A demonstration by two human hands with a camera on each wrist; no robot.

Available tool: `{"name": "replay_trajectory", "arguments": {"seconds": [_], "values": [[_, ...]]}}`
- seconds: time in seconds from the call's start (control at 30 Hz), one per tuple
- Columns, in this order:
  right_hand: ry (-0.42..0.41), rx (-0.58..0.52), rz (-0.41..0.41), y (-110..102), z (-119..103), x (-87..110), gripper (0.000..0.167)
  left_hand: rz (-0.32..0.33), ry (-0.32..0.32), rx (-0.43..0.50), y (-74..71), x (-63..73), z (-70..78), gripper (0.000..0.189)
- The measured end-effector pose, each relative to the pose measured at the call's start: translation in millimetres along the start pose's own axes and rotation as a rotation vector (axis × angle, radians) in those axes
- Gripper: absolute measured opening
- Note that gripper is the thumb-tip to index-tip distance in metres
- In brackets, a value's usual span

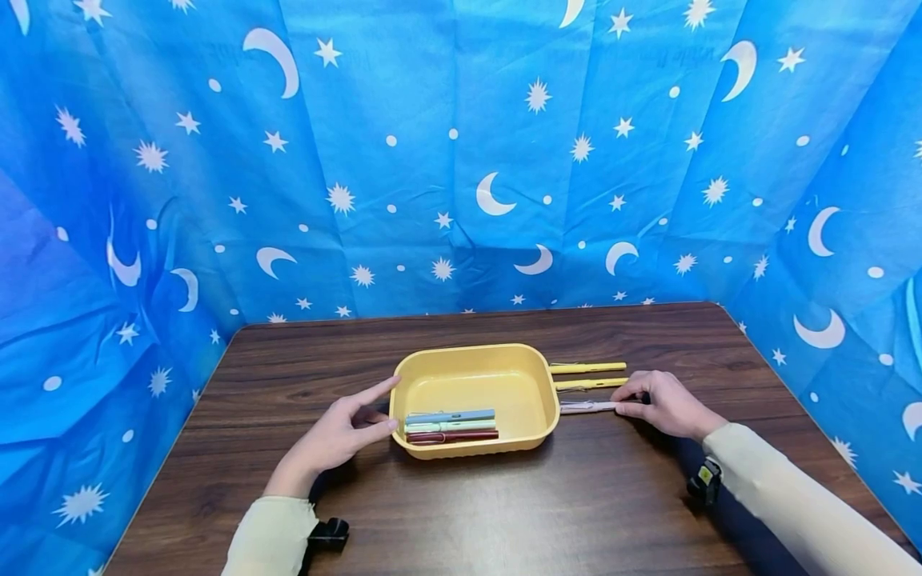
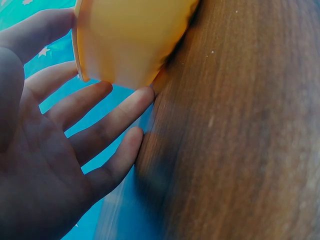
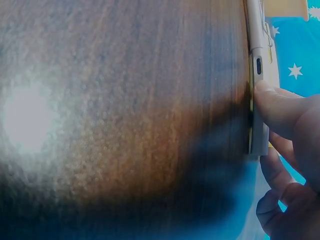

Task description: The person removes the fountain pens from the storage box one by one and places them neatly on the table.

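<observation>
A yellow tray [image 1: 471, 452] with rounded corners sits mid-table. Inside, along its near left part, lie a blue-grey pen [image 1: 461, 415], a mint-green pen [image 1: 457, 426] and a dark red pen [image 1: 454, 437]. My left hand [image 1: 331, 432] rests its straight, spread fingers against the tray's left end, some at the rim. To the right of the tray, my right hand [image 1: 666, 404] pinches the right end of a pale pinkish-grey pen [image 1: 587, 407] between thumb and fingers. That pen lies level at the table surface in the right wrist view.
Two yellow pens, a farther one [image 1: 591, 368] and a nearer one [image 1: 591, 385], lie parallel beyond the pale pen, close to the tray's right end. A blue curtain with moons and stars [image 1: 432, 184] hangs behind and beside the dark wooden table [image 1: 519, 512].
</observation>
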State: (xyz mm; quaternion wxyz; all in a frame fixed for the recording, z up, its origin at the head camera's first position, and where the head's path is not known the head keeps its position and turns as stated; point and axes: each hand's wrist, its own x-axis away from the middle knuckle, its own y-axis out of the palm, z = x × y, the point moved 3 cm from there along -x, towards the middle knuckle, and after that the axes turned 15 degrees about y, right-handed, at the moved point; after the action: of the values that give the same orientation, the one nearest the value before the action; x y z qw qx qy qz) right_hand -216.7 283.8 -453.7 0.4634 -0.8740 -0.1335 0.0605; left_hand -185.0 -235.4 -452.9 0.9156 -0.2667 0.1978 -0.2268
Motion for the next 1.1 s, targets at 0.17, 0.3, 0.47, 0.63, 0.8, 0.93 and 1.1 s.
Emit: {"name": "replay_trajectory", "arguments": {"seconds": [0.17, 0.3, 0.47, 0.63, 0.8, 0.93, 1.1], "values": [[0.002, 0.017, 0.009, 0.5, -0.1, -0.3, 0.011, -0.001, -0.004, 0.005, 0.4, -0.1, 0.2, 0.068], [-0.003, 0.025, 0.016, 0.3, -0.8, -0.4, 0.012, -0.002, -0.007, 0.008, 0.7, 0.3, 0.3, 0.068], [0.005, 0.027, 0.016, -0.1, 0.3, 0.0, 0.012, -0.001, -0.017, 0.002, 0.4, 0.2, 0.5, 0.069], [0.014, 0.027, 0.015, -0.6, 2.5, 0.2, 0.012, 0.0, -0.024, -0.002, 0.4, -0.1, 1.0, 0.069], [0.027, 0.034, 0.014, -1.7, 3.3, 0.7, 0.015, 0.001, -0.024, -0.003, 0.7, 0.3, 2.0, 0.069], [0.044, 0.036, 0.01, -2.9, 3.2, 1.7, 0.017, 0.001, -0.023, 0.0, 0.7, 0.4, 3.1, 0.069], [0.056, 0.024, 0.005, -3.3, 3.4, 1.9, 0.017, -0.001, -0.02, -0.002, 0.5, -0.2, 2.9, 0.069]]}}
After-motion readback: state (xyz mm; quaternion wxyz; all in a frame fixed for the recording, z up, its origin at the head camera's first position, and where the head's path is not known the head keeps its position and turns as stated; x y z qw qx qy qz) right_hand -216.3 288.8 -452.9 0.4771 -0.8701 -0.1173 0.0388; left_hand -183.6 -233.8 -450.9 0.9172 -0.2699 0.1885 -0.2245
